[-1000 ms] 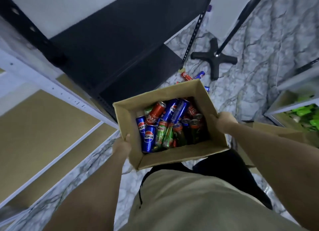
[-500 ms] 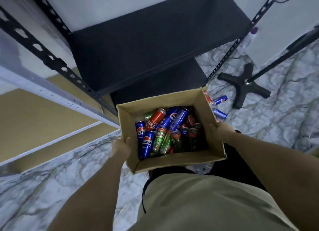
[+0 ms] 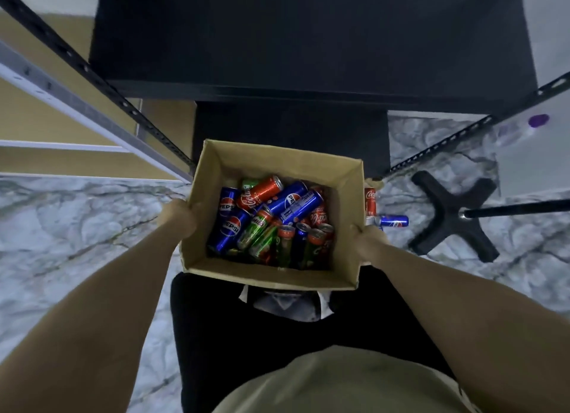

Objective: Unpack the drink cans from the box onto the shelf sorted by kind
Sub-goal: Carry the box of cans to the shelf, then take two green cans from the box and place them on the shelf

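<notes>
Holding the cardboard box (image 3: 271,163) up in front of the black shelf (image 3: 308,36), left hand (image 3: 177,218) gripping its left wall, right hand (image 3: 368,243) gripping its right. Cans (image 3: 268,224) piled inside: blue, red, green.

Box (image 3: 279,161): plain tan cardboard, no print visible. Cans inside (image 3: 271,224), mixed: blue Pepsi cans (image 3: 229,226) w/ red-white-blue round logo + white lettering; red Coca-Cola can (image 3: 260,192) w/ white script; green cans (image 3: 257,232) w/ red/orange patches. Floor (image 3: 77,227): grey-white marble pattern, dark veins. On floor right of box: 1 red can (image 3: 370,201), 1 blue can (image 3: 394,221). Shelf unit (image 3: 308,42): black boards, black perforated uprights. Left rack (image 3: 61,101): white/grey rails, tan-yellow panels. Stand base (image 3: 453,215): black cross. Purple blob (image 3: 538,120) far right, blurred. Clothing: olive-khaki top (image 3: 339,385), black trousers (image 3: 246,335).
</notes>
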